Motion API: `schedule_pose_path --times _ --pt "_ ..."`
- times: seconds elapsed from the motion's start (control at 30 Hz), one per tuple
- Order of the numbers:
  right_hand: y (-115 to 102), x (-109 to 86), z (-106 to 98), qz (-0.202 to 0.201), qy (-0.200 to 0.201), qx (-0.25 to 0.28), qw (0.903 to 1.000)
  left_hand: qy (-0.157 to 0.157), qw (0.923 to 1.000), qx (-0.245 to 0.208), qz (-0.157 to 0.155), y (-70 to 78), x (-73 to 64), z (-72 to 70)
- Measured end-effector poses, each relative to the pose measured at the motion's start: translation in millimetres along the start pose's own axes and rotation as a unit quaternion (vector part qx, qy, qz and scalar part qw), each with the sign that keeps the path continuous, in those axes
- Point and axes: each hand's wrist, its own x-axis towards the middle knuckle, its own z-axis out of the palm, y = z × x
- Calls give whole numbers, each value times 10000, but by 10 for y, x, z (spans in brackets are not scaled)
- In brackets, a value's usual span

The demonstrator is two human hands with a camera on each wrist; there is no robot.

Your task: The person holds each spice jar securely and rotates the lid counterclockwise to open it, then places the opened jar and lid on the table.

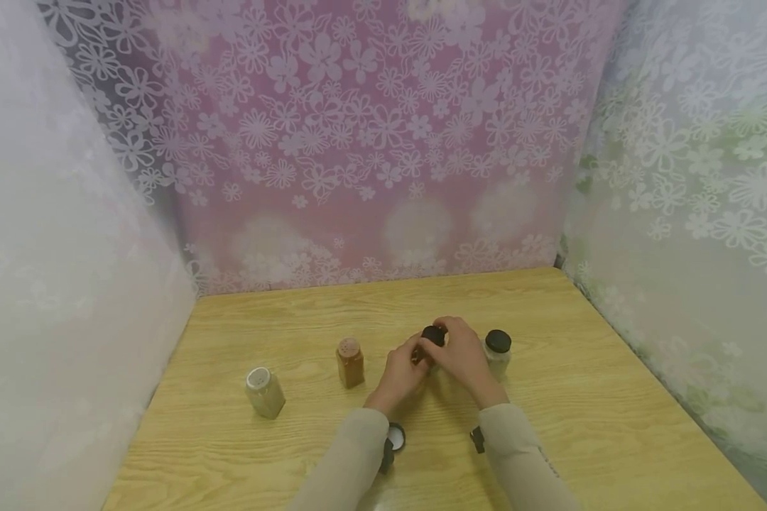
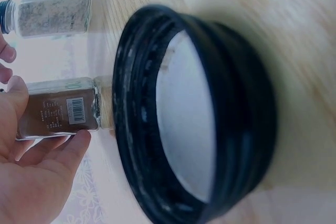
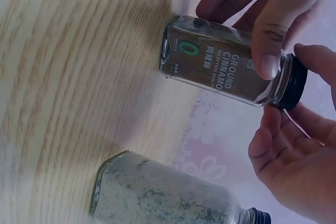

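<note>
Mostly hidden in the head view, behind the left hand (image 1: 398, 376) and the right hand (image 1: 465, 356): the body of the cinnamon jar (image 3: 215, 66), with just the black cap (image 1: 432, 334) in clear sight. Partly covered there by the wrist gear (image 1: 386, 458) at the left sleeve (image 1: 348, 458): a loose lid (image 1: 396, 436), hollow side up. Lost at the edge of the left wrist view: the jar's top and most of the right hand. Hard to make out: any contact between jar base and table (image 1: 243, 326). Visible only from the left wrist: a barcode and the lid's threaded inner wall, large and blurred. Legible only from the right wrist: "GROUND CINNAMO", near a green ring mark. Visible only from the head: a brown shaker jar (image 1: 350, 365) and a pale shaker jar (image 1: 265, 394), both to the left. Clear, flat-sided glass, full of dark brown powder, upright between the brown shaker jar and a black-lidded jar (image 1: 498, 351). Gripped round the body by the left hand, thumb across the front; pinched at the cap between right thumb and fingers.
</note>
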Motion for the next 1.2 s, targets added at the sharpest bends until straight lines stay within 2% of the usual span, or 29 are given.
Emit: schedule_pose_path --times 0.23,0.53,0.87,1.2 --pt "-13 20 -17 -196 -132 78 9997 44 9999 97 51 -1 30 -13" --pt "-2 10 -5 90 -25 -163 9998 41 10000 -8 25 -17 -3 -1" --pt "6 22 -10 -138 -305 -35 9994 129 9999 -56 -7 6 -19 -2" --pt "14 3 -4 243 -28 -230 9994 131 9999 23 45 -7 -33 12"
